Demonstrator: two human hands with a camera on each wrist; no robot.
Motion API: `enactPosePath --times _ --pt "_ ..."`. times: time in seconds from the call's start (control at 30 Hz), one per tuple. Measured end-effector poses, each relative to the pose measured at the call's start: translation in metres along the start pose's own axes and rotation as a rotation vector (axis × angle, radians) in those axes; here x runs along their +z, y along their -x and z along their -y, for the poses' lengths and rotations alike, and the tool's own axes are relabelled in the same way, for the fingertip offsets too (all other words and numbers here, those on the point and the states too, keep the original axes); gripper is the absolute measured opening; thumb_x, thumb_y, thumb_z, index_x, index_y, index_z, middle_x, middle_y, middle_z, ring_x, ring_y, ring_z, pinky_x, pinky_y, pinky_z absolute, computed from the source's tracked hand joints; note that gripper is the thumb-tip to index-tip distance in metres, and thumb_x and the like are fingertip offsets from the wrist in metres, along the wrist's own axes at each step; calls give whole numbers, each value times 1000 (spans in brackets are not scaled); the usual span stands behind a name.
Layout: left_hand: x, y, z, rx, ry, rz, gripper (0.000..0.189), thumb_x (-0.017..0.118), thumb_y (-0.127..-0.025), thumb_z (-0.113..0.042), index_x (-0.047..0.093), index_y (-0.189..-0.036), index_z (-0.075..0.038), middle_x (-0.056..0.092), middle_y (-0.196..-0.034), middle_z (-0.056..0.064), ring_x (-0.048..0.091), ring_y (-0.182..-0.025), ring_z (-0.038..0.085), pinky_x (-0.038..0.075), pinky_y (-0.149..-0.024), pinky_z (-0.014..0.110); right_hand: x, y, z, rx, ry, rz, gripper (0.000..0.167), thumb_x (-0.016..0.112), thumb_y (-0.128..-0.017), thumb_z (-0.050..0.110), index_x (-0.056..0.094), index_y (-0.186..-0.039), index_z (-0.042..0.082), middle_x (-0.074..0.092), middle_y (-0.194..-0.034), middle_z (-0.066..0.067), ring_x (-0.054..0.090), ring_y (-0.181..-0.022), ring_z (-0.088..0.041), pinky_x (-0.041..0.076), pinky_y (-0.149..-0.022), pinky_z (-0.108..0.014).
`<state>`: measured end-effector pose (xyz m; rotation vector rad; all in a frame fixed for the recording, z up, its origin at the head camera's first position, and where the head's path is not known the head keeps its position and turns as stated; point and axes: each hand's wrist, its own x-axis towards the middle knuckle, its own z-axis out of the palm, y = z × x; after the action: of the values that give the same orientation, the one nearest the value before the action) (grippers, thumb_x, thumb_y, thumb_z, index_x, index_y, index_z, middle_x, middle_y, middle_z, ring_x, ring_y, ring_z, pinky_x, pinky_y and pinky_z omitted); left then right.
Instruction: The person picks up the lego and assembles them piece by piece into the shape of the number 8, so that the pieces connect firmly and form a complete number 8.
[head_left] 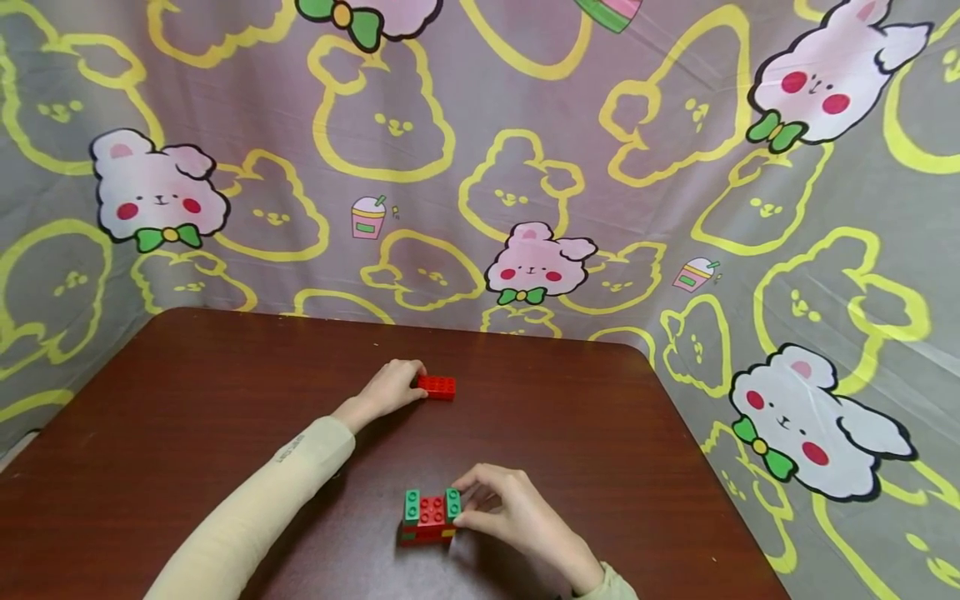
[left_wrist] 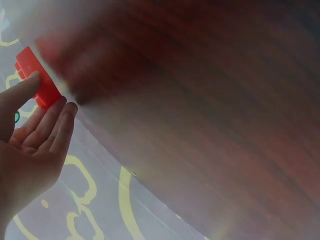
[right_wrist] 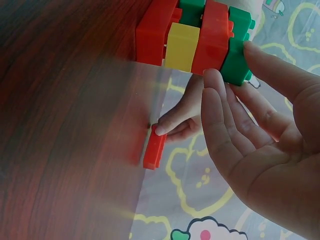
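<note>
A long red building brick (head_left: 438, 387) lies at the far side of the table, and the left hand (head_left: 392, 387) pinches its left end. In the left wrist view the thumb lies against one side of that red brick (left_wrist: 39, 77), with fingertips at its end. Nearer the person stands a small stack of building bricks (head_left: 430, 521). It has a red brick at the bottom, yellow and green bricks above it, another red one, and two green bricks at its top ends. The right hand (head_left: 510, 515) pinches the right top green brick (right_wrist: 236, 62) between thumb and finger.
The dark brown wooden table (head_left: 555, 433) carries both the stack and the red brick. A cloth curtain (head_left: 450, 192) printed with cartoon bears and rabbits hangs behind the table and along its right side.
</note>
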<state>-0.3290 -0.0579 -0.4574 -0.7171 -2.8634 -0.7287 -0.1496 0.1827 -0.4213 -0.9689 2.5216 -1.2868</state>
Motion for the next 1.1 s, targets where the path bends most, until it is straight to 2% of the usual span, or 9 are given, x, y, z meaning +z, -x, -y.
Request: enactPosePath --times 0.23,0.53,0.67,1.1 --pt "-7 6 -3 -1 28 -2 33 78 -85 -19 67 -109 1 73 -101 13 63 -80 19 54 -75 35 0 0 0 -7 3 -4 24 76 -87 19 67 -108 12 74 -98 -7 68 -81 -2 57 -75 -19" --pt "-12 23 -5 -12 66 -13 34 79 -84 -21 69 -109 -1 74 -102 12 66 -85 20 56 -78 37 0 1 -1 -13 10 -15 24 77 -86 19 67 -108 11 73 -97 -7 69 -81 -3 57 -74 -20" --pt "-15 30 -8 9 70 -19 34 79 -84 -21 69 -109 -1 74 -102 12 67 -87 20 56 -78 37 0 2 -2 -4 5 -20 24 77 -86 19 67 -107 12 73 -96 -6 68 -81 -3 57 -74 -20" --pt "-27 66 -22 65 92 -46 32 81 -82 -20 70 -106 -2 75 -99 10 70 -86 20 58 -77 36 1 1 -2 -18 11 -21 24 77 -86 20 67 -107 11 74 -95 -6 68 -80 -2 57 -74 -20"
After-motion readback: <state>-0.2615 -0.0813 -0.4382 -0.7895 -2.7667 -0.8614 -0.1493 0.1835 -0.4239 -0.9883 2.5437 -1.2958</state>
